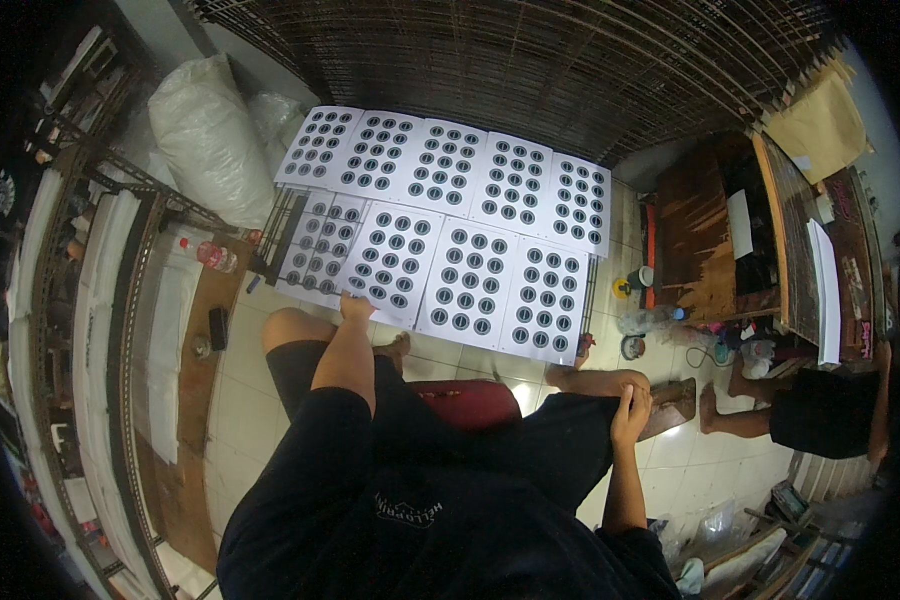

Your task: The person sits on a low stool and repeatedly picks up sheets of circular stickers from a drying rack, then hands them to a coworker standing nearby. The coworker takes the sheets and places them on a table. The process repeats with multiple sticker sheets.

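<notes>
White sheets printed with rows of dark round emblems lie in two rows on a wire rack. My left hand (357,306) is at the near corner of one printed sheet (390,255) in the front row, its fingers closed on the edge. That sheet overlaps a shaded printed sheet (320,245) on its left, which shows dark bars across it. My right hand (630,412) rests on my right knee, fingers stretched out and holding nothing. Another front-row sheet (467,280) lies to the right, with a back-row sheet (447,165) beyond.
Stacked wire racks (510,70) rise behind the sheets. At left are a big white sack (210,140), a plastic bottle (215,255) and metal shelving (120,300). A wooden cabinet (695,240) and small containers (638,280) stand at right. Another person's legs (745,400) are at far right.
</notes>
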`<state>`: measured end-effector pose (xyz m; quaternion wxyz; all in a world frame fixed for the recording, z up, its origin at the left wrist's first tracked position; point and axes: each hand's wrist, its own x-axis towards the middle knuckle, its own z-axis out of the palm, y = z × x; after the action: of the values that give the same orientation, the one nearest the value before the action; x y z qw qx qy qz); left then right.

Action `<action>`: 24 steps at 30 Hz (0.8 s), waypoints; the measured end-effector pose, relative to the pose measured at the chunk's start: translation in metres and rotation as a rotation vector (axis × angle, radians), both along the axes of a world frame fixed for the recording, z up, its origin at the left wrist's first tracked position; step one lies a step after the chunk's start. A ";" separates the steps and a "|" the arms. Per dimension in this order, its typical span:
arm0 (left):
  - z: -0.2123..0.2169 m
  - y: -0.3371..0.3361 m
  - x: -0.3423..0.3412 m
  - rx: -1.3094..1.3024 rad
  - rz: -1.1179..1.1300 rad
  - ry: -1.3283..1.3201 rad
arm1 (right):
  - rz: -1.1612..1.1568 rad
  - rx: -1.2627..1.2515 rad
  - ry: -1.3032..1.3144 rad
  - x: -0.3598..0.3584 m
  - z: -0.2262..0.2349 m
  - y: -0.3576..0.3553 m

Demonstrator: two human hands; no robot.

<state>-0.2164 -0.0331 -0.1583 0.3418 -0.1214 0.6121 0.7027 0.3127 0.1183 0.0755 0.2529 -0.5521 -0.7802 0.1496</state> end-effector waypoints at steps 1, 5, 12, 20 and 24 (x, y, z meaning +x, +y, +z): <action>-0.001 0.000 0.000 -0.003 0.003 -0.001 | -0.002 -0.006 -0.006 -0.001 0.000 0.000; -0.002 0.000 0.000 -0.022 0.009 -0.004 | 0.000 0.013 0.018 -0.003 -0.001 0.000; 0.000 -0.002 0.002 -0.068 0.006 -0.022 | -0.001 0.043 0.017 0.001 -0.005 0.000; 0.008 0.005 0.007 -0.175 -0.019 -0.062 | -0.013 0.062 0.010 -0.002 -0.002 -0.001; 0.026 0.015 0.017 -0.364 -0.070 -0.123 | -0.003 0.038 0.055 -0.003 -0.001 0.000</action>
<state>-0.1998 -0.0183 -0.1324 0.3752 -0.2027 0.7108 0.5593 0.3099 0.1188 0.0743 0.2849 -0.5443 -0.7747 0.1496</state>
